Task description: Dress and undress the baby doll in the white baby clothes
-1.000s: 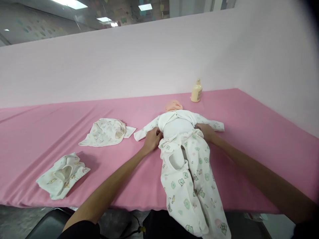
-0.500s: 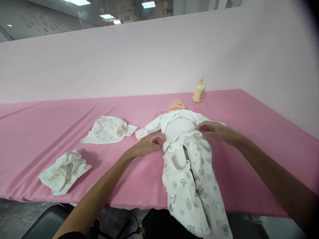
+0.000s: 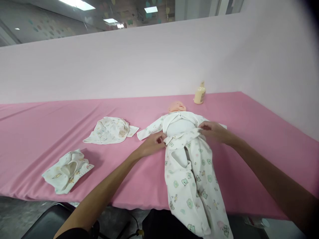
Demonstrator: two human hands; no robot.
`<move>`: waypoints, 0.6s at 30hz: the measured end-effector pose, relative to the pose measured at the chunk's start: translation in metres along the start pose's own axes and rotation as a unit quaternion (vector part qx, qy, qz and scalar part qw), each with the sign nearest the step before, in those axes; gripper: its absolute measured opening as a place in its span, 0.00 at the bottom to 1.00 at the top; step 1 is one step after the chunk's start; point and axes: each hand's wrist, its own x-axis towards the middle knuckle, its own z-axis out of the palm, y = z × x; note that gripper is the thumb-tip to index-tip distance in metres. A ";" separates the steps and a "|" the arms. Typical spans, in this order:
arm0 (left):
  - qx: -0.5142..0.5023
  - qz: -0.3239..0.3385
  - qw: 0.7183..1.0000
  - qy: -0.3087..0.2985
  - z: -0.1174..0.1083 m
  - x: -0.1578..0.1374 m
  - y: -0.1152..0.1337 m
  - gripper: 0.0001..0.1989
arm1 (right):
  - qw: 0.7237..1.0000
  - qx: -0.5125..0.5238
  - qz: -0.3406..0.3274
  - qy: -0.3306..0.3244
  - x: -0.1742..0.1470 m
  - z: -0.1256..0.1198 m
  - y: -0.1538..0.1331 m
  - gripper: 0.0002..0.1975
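Observation:
A baby doll (image 3: 177, 106) lies on its back in a white printed top (image 3: 156, 126), arms spread, with a plain white band across its belly. White baby pants (image 3: 189, 179) with green prints cover its lower body, and the legs hang over the table's front edge. My left hand (image 3: 155, 143) is closed on the waistband at the doll's left side in view. At the opposite side, my right hand (image 3: 211, 130) pinches the waistband too. An opening shows in the front of the pants.
A pink cloth covers the table (image 3: 134, 176). To the left lie a printed cloth piece (image 3: 107, 131) and a folded garment (image 3: 67, 171). A cream pump bottle (image 3: 200, 94) stands behind the doll near the white wall. A black chair (image 3: 50, 220) is below the front edge.
Both hands have drawn the waistband slightly up toward the doll's belly, covering a little more of the white band. The view has shifted slightly.

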 end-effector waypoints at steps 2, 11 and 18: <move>-0.022 -0.032 0.997 0.069 0.002 0.010 -0.003 0.03 | 0.999 0.019 -0.001 0.040 0.004 0.006 0.006 0.12; -0.012 -0.036 0.996 0.081 0.006 0.001 0.009 0.12 | 0.996 0.043 -0.003 0.076 0.006 0.024 0.021 0.10; -0.011 -0.030 0.998 0.054 0.001 0.007 0.005 0.08 | 0.995 0.090 -0.006 0.050 0.007 0.023 0.025 0.15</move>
